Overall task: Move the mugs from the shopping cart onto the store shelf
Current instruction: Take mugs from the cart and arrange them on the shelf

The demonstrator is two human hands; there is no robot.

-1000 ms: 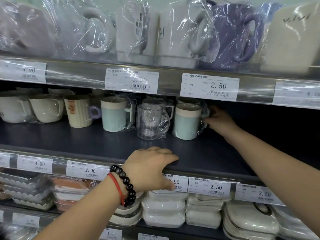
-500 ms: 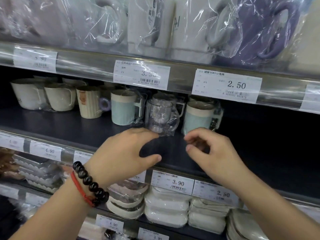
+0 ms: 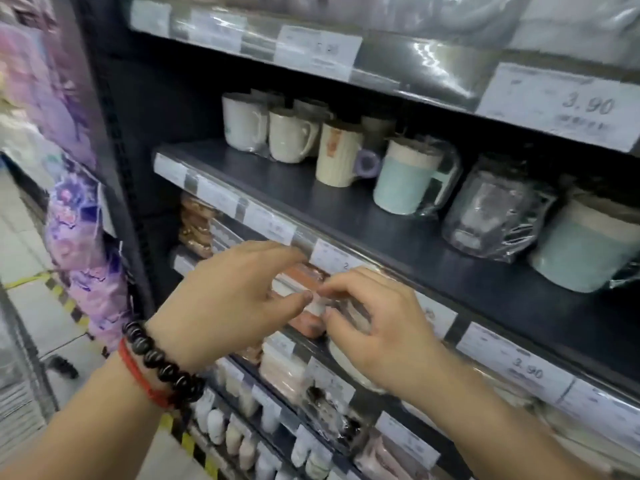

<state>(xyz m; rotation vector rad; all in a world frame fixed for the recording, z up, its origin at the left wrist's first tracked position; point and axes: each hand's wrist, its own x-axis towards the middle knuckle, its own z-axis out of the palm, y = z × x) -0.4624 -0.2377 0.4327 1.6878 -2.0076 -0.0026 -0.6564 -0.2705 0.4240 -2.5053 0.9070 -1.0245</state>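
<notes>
Below the mug shelf (image 3: 346, 216), both hands are empty.
My left hand (image 3: 221, 303) and right hand (image 3: 377, 327) hang loosely curled, holding nothing; the mugs (image 3: 405, 181) stand lined up, handles rightward, leaving front space for more.

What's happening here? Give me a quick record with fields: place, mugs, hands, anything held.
place: store shelf, dark, price tags along its front edge
mugs on shelf: cream mugs at the far left, ribbed cream mug with purple handle, pale blue mug in plastic wrap, clear glass mug in wrap, second pale blue mug at the right edge
left hand: in front of the shelf below, fingers relaxed, holds nothing
right hand: beside it, fingers loosely curled, empty
wrist: black bead bracelet and red cord on the left wrist
</notes>
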